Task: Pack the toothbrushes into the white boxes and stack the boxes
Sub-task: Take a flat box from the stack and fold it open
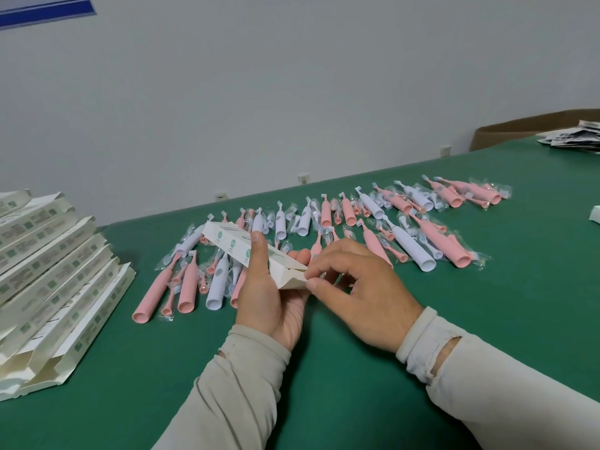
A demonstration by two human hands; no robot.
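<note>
My left hand (pixel 269 293) grips a long white box (pixel 233 243) above the green table, thumb over its top face and fingers underneath. My right hand (pixel 354 284) pinches the flap at the box's near end (pixel 297 277) between thumb and forefinger. Behind the hands, several pink toothbrushes (pixel 435 237) and white toothbrushes (pixel 410 248) lie in rows on the table, with small brush heads in clear wrappers among them. What the held box contains is hidden.
A slanted stack of white boxes (pixel 48 287) lies at the left edge of the green table (pixel 357 401). A brown carton (pixel 526 125) and a pile of printed leaflets (pixel 574 139) sit at the far right. A white object (pixel 594 215) pokes in at the right edge.
</note>
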